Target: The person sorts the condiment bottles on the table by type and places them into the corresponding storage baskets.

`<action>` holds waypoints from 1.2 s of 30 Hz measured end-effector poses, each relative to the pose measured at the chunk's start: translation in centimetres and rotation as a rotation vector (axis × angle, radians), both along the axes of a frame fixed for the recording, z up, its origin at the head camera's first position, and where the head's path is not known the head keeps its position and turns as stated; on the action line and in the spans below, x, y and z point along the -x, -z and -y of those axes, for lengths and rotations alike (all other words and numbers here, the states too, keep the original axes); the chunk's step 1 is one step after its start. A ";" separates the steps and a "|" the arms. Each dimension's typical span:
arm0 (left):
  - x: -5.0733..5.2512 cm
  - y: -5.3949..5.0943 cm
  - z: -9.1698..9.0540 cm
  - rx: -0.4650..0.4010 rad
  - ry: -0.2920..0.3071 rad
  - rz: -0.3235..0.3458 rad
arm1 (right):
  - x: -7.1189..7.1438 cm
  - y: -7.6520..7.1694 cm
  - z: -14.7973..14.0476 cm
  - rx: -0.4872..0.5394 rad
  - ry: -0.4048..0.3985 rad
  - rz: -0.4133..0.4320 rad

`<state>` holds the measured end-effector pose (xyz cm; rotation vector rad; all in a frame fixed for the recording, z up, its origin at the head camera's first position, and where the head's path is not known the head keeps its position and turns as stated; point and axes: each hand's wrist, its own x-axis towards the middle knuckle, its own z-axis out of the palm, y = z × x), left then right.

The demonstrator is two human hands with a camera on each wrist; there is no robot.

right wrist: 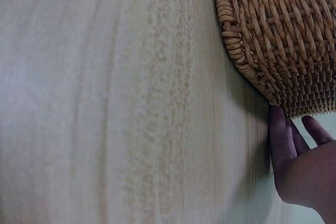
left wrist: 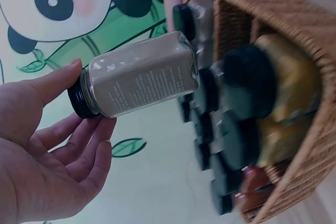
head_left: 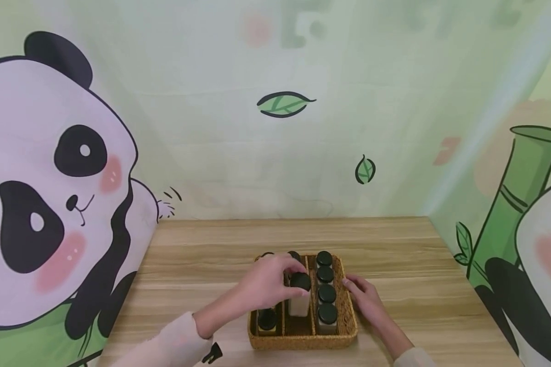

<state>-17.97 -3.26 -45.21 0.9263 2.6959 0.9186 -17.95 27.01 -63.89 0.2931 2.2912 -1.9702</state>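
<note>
My left hand [head_left: 268, 283] pinches a glass spice jar [head_left: 298, 307] by its black lid, above the middle compartment of a wicker basket [head_left: 303, 342]. In the left wrist view the jar [left wrist: 142, 74] holds greyish-beige powder and has printed text on its side; thumb and fingers grip the lid. My right hand [head_left: 365, 298] is at the basket's right side. Seen from the right wrist, the straight fingers of that hand [right wrist: 307, 166] touch the basket's lower edge [right wrist: 294, 30]. Part of the left compartment is hidden behind my left hand.
Several black-lidded jars [head_left: 327, 294] stand in a row in the right compartment. A jar with yellow contents [head_left: 267, 321] sits front left, and red contents [left wrist: 252, 182] show farther along. The wooden table [head_left: 188, 265] meets a panda-printed backdrop [head_left: 202, 153]. A small black object [head_left: 213, 352] is near my left sleeve.
</note>
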 end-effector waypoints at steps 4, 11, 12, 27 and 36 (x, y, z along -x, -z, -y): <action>-0.5 1.3 0.0 -0.006 0.006 0.028 | 0.0 0.0 0.0 0.000 -0.003 -0.006; -1.3 4.3 -0.1 -0.057 0.014 0.054 | 0.1 0.3 -0.1 0.018 0.001 0.003; -1.4 4.7 -0.1 -0.063 0.012 0.056 | 0.1 0.3 -0.1 0.013 0.002 0.003; -2.9 9.2 -0.3 0.048 0.037 -0.118 | 0.0 0.2 0.0 -0.031 0.010 -0.009; -3.4 10.3 -0.2 0.094 0.087 -0.257 | 0.0 0.4 0.0 -0.035 0.008 -0.027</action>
